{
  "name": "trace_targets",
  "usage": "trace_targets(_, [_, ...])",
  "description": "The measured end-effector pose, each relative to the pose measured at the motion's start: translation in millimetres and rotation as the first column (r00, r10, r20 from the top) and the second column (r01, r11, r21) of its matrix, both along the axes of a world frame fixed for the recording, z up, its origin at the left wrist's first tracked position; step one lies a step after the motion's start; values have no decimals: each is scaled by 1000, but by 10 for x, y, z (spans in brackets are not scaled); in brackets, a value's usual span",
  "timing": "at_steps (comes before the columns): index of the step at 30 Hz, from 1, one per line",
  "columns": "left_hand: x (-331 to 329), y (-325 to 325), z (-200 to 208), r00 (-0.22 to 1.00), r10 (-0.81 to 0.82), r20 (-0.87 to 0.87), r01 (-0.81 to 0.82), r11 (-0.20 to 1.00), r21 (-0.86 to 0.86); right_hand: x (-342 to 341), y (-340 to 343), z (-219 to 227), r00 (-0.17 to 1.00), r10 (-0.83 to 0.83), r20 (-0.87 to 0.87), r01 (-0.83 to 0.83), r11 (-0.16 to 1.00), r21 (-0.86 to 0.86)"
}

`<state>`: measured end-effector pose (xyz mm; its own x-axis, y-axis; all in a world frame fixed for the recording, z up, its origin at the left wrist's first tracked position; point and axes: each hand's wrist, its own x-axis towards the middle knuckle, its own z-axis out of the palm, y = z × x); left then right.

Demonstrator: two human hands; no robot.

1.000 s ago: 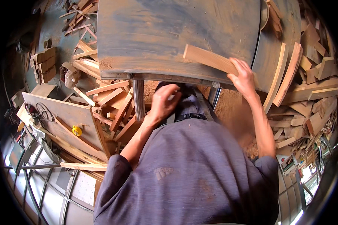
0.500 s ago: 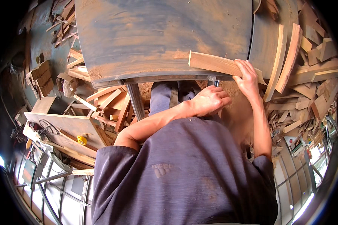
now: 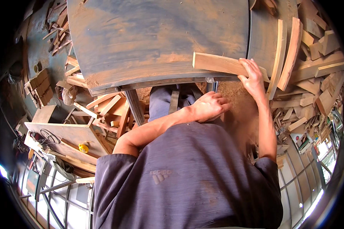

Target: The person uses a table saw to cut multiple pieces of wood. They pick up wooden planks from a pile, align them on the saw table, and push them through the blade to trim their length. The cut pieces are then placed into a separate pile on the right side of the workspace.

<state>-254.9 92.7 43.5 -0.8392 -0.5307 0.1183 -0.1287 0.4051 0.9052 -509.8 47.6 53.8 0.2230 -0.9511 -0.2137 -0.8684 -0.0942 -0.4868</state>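
Observation:
A short wooden board (image 3: 218,63) lies along the near edge of the dusty metal machine table (image 3: 160,34), its right end jutting past that edge. My right hand (image 3: 253,79) grips this end, with fingers over the top and thumb on the near side. Lower down, in front of my body, my left hand (image 3: 210,107) is closed with its fingers curled. Whatever it may hold is hidden underneath. Just beyond it stands a small metal upright (image 3: 215,86) below the table's edge.
Two long curved wooden strips (image 3: 281,57) lie right of the board. Offcuts (image 3: 309,87) are heaped on the right, and more scrap wood (image 3: 107,107) is piled at left. A wooden bench (image 3: 65,133) carries a yellow tape measure (image 3: 83,147). Sawdust (image 3: 239,95) covers the ground below.
My left hand has dropped slightly toward my body, baring more of the metal upright. My right hand keeps its grip on the board. The whole view has shifted a little.

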Motion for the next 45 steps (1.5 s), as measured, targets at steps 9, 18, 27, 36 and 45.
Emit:
trace_targets(9, [-53,51,-19,1000,-17,16,17,1000,-10,-293,-10,39,999,-5,-34,7,998,55])
trace_targets(18, [-243,-178,-262,975,220,35,-202,940,-274,-355,29,-105,999,51,7,-51,994,93])
trace_targets(27, [-524,-427,-629,846,410,340,-200,836,-511,-310,119,-104,996,80,-39,-77,995,70])
trace_targets(36, [-513,-542,-654,830,405,384,-200,858,-474,264,474,-133,993,-56,-107,30,973,-231])
trace_targets(45, [-523,-958,-652,850,415,324,-206,829,-519,973,567,-274,956,-203,-213,151,960,-236])
